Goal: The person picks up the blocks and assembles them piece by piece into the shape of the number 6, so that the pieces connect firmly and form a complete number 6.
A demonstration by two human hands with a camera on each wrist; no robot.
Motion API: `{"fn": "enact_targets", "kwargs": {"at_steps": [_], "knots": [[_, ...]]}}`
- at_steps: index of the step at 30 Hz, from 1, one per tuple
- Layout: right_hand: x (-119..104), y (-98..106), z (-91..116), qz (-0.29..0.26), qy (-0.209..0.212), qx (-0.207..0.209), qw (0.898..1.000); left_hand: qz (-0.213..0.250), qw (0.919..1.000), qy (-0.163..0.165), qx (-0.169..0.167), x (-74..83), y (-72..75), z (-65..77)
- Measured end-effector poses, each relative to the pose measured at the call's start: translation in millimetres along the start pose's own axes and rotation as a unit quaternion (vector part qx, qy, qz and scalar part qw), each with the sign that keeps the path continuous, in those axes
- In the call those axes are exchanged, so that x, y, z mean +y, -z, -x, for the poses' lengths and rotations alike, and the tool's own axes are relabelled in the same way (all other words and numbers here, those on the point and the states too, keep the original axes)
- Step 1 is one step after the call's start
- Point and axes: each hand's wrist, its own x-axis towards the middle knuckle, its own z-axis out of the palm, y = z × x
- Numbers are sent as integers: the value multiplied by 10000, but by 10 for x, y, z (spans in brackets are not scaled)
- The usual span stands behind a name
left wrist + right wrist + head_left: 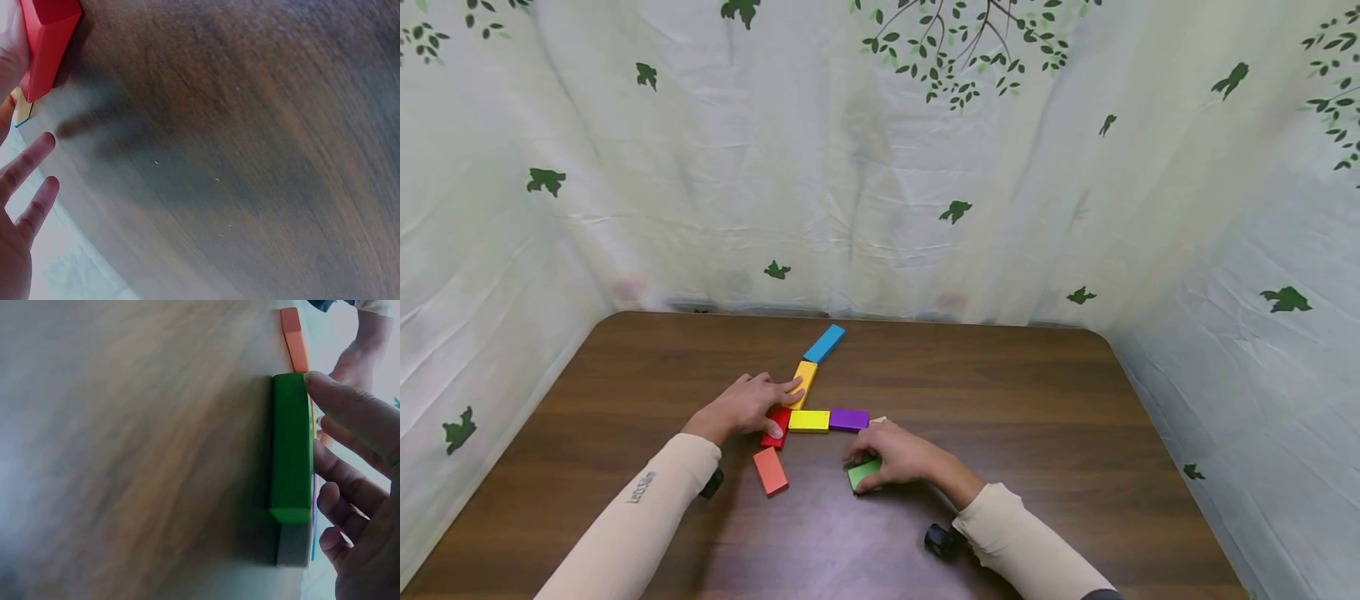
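My left hand (748, 407) reaches over the row of blocks from the left. Its thumb rests on the red block (778, 427) and its extended fingertips lie on the orange-yellow block (806, 379). In the left wrist view the thumb lies along the red block (53, 37), with two fingers held straight. My right hand (898, 454) holds the green block (863, 475) between thumb and fingers, close over the table. In the right wrist view the green block (292, 447) has the thumb tip at one end, and a greyish block (294, 545) shows beyond its other end.
A blue block (825, 342) meets the far end of the orange-yellow one. Yellow (808, 422) and purple (848, 419) blocks extend rightward from the red block. A coral block (771, 472) lies nearer on the brown table (1037, 417). Pale patterned curtains (850, 167) surround the table's far side.
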Motion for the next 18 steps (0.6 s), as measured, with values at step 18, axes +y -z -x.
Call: {"fn": "enact_targets", "kwargs": {"at_steps": [18], "knots": [[14, -8, 120, 155, 19, 65, 9999, 23, 10000, 21, 23, 1, 2, -4]]}}
